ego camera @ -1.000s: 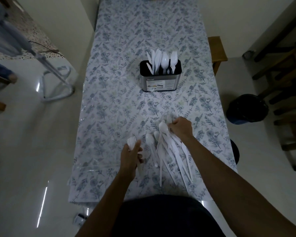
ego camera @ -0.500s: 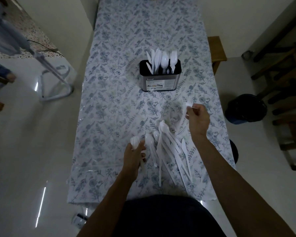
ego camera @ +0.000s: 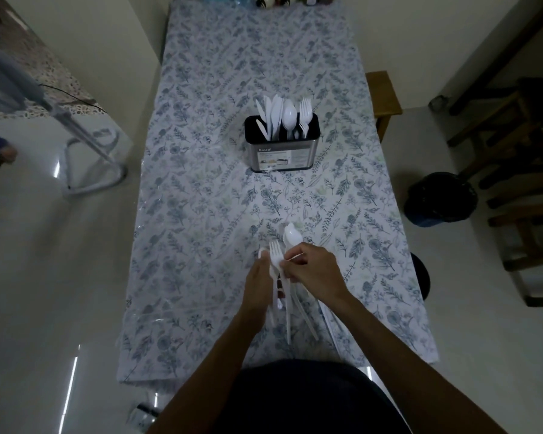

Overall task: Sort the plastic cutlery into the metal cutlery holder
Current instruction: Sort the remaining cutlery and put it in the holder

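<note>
The metal cutlery holder (ego camera: 282, 151) stands mid-table with white plastic knives, a spoon and forks upright in it. Near the table's front edge my left hand (ego camera: 259, 285) grips a white plastic fork (ego camera: 275, 255), tines pointing away from me. My right hand (ego camera: 314, 270) has come up against it and pinches the fork near its head. A white spoon (ego camera: 292, 234) pokes out just beyond my right fingers. Several loose white pieces of cutlery (ego camera: 298, 314) lie on the cloth under and behind both hands, partly hidden.
The table (ego camera: 201, 195) wears a floral cloth. A wooden stool (ego camera: 384, 95) stands at the right edge, a dark bin (ego camera: 439, 198) on the floor to the right, a metal chair frame (ego camera: 91, 151) to the left. Small items (ego camera: 270, 0) sit at the far end.
My right hand swung from the right side of the pile back left to meet my left hand. The left hand rose slightly with its fork. The hands now touch at the fork.
</note>
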{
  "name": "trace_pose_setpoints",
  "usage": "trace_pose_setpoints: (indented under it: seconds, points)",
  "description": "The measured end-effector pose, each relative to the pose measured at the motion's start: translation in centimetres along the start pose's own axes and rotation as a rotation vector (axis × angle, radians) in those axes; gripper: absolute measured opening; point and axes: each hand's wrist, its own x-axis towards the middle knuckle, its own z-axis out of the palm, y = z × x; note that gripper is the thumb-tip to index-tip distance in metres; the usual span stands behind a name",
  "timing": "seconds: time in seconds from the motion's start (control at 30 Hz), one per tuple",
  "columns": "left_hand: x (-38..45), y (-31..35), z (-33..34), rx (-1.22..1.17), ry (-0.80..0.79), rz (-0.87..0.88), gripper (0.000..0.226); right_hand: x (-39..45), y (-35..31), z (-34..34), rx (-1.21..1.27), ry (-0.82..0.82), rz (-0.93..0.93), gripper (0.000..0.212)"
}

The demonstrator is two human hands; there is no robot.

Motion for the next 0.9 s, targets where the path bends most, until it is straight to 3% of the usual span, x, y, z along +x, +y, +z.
trace_pose_setpoints:
  seconds: [0.17, 0.27, 0.33, 0.53, 0.63, 0.73, 0.9]
  points:
    - [0.3, 0.1, 0.7, 0.011, -0.002, 0.034, 0.065, -0.6, 0.2, 0.9, -0.203, 0.094, -0.156, 0.01]
    - [0.2, 0.3, 0.9, 0.062, 0.021, 0.025, 0.072, -0.5, 0.0, 0.8, -0.2, 0.135, -0.093, 0.031]
    - [-0.2, 0.8, 0.9, 0.095, -0.05, 0.021, 0.074, -0.3, -0.4, -0.1, -0.108, 0.05, 0.001, 0.04]
    - [-0.5, 1.9, 0.7, 0.23, -0.339, 0.037, 0.085, 0.4, -0.7, -3.3, 0.0, -0.265, 0.004, 0.029]
    - [-0.5, 2.9, 0.8, 0.258, -0.406, 0.084, 0.075, 0.5, -1.5, -4.3, -0.111, -0.224, -0.09, 0.012]
    - [0.1, 4.2, 0.5, 0.292, -0.422, 0.201, 0.037, 1.1, -2.6, -5.4, -0.227, -0.018, -0.209, 0.008]
    - [2.7, 9.5, 0.8, 0.709, -0.403, 0.522, 0.021, 2.6, -6.7, -8.4, -0.416, 0.006, -0.442, 0.012]
